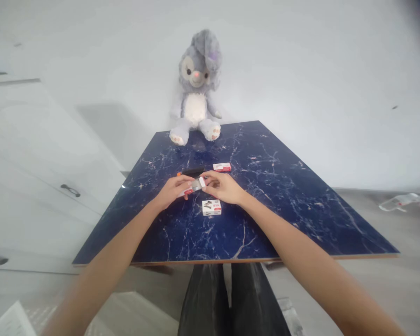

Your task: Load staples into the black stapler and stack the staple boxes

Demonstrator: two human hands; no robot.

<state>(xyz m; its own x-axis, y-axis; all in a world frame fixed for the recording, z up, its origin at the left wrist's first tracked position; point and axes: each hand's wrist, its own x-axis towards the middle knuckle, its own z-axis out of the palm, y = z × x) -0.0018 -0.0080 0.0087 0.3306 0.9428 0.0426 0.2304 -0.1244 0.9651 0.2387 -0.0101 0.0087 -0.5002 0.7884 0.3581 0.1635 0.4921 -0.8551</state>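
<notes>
Over the middle of the blue marbled table [238,233], my left hand [173,190] holds a small red and white box [188,191] by its left part. My right hand [222,186] pinches the white right end of the same box, where a greyish part shows between the hands. Just below, a white box with a dark picture and red print [212,207] lies on the table. Behind my right hand lies another red and white box [222,166]. A black object with an orange end [193,172] lies behind my left hand, partly hidden by it.
A grey plush rabbit [196,93] sits at the table's back edge against the wall. White cabinets [38,177] with dark handles stand at the left. A clear plastic item [402,201] is beyond the table's right side.
</notes>
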